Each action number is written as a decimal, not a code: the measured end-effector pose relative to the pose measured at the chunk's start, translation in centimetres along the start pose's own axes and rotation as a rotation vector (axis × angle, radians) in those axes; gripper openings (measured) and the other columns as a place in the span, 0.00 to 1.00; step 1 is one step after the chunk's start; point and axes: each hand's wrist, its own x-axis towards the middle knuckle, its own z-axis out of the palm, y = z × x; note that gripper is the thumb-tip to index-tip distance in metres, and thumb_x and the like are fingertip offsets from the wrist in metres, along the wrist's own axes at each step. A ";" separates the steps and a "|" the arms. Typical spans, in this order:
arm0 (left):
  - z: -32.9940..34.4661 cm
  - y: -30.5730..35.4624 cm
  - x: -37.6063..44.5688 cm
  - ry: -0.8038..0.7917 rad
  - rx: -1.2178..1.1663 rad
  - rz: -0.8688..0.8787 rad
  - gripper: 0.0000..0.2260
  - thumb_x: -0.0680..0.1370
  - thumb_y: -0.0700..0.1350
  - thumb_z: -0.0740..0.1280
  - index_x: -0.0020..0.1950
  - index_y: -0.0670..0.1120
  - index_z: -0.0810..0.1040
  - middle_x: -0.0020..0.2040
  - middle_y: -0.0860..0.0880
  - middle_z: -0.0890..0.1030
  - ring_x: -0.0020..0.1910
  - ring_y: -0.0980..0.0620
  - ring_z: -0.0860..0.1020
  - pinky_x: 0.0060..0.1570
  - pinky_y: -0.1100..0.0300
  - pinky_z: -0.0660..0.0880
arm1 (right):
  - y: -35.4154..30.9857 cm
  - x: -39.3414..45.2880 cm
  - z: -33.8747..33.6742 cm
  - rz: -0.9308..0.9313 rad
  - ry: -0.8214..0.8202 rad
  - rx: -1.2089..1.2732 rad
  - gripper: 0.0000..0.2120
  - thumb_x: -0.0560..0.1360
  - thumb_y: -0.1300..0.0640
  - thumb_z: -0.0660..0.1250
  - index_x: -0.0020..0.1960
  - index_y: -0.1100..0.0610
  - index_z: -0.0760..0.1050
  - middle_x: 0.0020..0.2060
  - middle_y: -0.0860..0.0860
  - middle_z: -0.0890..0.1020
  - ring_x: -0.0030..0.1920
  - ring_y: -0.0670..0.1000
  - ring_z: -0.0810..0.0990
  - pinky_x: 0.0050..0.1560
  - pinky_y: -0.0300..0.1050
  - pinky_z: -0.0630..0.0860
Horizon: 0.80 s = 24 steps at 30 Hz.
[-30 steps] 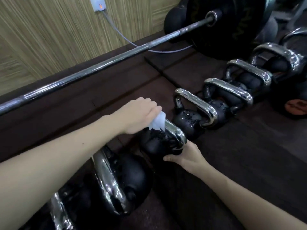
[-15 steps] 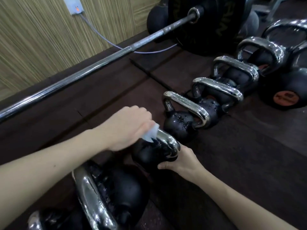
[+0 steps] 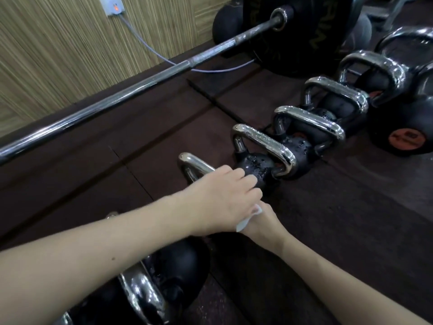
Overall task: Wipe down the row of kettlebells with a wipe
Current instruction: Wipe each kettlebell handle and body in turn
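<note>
A row of black kettlebells with chrome handles runs diagonally across the dark floor mat. My left hand [image 3: 225,198] grips a white wipe [image 3: 248,219] and covers the near end of one kettlebell's chrome handle [image 3: 194,164]; that kettlebell's body is hidden under the hand. My right hand [image 3: 262,224] lies just below and behind the left hand, mostly hidden, so its fingers cannot be seen. The following kettlebell [image 3: 260,167] is wet with droplets. A larger kettlebell [image 3: 168,273] sits close to me under my left forearm.
A barbell [image 3: 131,95] lies across the mat parallel to the wood-look wall, with a black plate [image 3: 302,31] at its far end. A grey cable [image 3: 152,50] runs from a wall socket. Bigger kettlebells with an orange label [image 3: 407,137] stand at the right.
My left hand has slid the wipe from the far part of the handle toward me, down over the near end, and now covers my right hand. The view has shifted slightly.
</note>
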 end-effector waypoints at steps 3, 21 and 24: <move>-0.4 -2.9 -1.7 0.012 -0.170 -0.153 0.14 0.86 0.53 0.53 0.50 0.51 0.77 0.45 0.52 0.76 0.43 0.47 0.75 0.48 0.50 0.71 | 0.1 0.3 -0.2 0.026 0.017 0.057 0.33 0.59 0.50 0.88 0.59 0.43 0.77 0.49 0.32 0.84 0.51 0.26 0.77 0.49 0.20 0.71; -2.3 -0.5 -1.3 -0.044 -0.007 -0.195 0.07 0.80 0.44 0.59 0.43 0.51 0.73 0.41 0.47 0.77 0.40 0.42 0.74 0.44 0.44 0.72 | -0.4 -0.1 -0.2 0.024 0.003 0.032 0.43 0.59 0.47 0.87 0.72 0.48 0.75 0.57 0.34 0.83 0.60 0.30 0.78 0.61 0.29 0.75; -1.2 2.2 -0.3 -0.085 0.006 -0.161 0.12 0.85 0.48 0.53 0.50 0.48 0.75 0.47 0.46 0.74 0.47 0.42 0.72 0.53 0.43 0.69 | -0.2 -0.1 -0.6 0.050 -0.050 -0.019 0.26 0.71 0.57 0.80 0.66 0.56 0.78 0.40 0.34 0.79 0.42 0.24 0.77 0.42 0.19 0.70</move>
